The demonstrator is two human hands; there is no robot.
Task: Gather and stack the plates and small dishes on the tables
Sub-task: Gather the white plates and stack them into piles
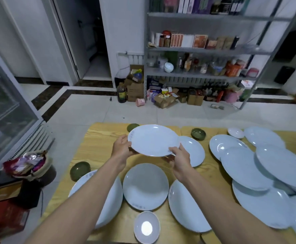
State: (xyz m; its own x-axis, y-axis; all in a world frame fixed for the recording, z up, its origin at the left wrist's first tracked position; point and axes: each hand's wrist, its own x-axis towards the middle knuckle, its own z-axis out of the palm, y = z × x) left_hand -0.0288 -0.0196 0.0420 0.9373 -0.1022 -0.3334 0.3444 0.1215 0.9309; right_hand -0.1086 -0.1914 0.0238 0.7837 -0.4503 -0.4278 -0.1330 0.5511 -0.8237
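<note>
Both hands, left hand and right hand, grip one round pale blue ceramic plate by its opposite rims, above the yellow wooden surface.

head view looks down over table.

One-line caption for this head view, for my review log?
The left hand and right hand hold a white plate above a wooden table spread with plates and green dishes.
</note>
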